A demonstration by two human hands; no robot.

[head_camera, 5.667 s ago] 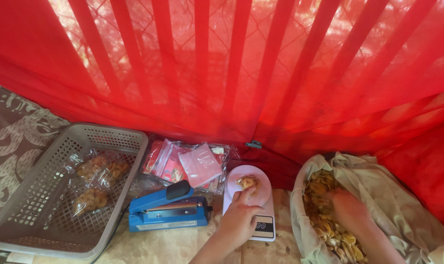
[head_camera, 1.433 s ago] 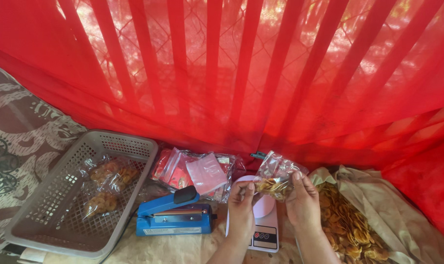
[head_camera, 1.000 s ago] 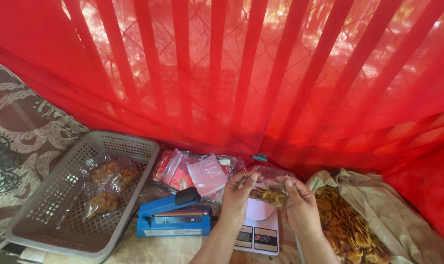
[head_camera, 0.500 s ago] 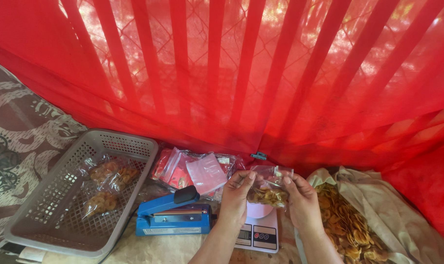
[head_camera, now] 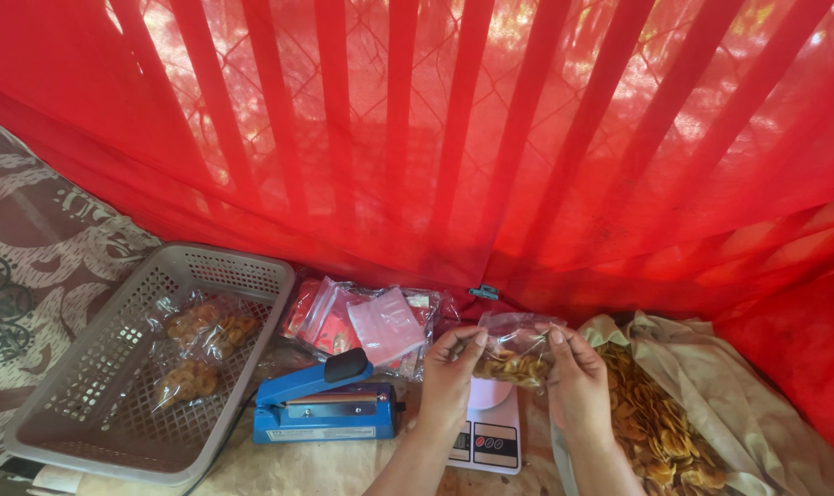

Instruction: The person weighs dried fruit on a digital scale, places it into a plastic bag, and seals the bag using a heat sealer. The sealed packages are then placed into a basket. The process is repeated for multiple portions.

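Both hands (head_camera: 513,367) hold the chip bag (head_camera: 516,354) upright, mouth upward.

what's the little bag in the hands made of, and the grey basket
The bag looks like thin clear glossy plastic film: the chips show through and it crinkles between the left hand and right hand. The basket looks like matte moulded plastic with a perforated grid.
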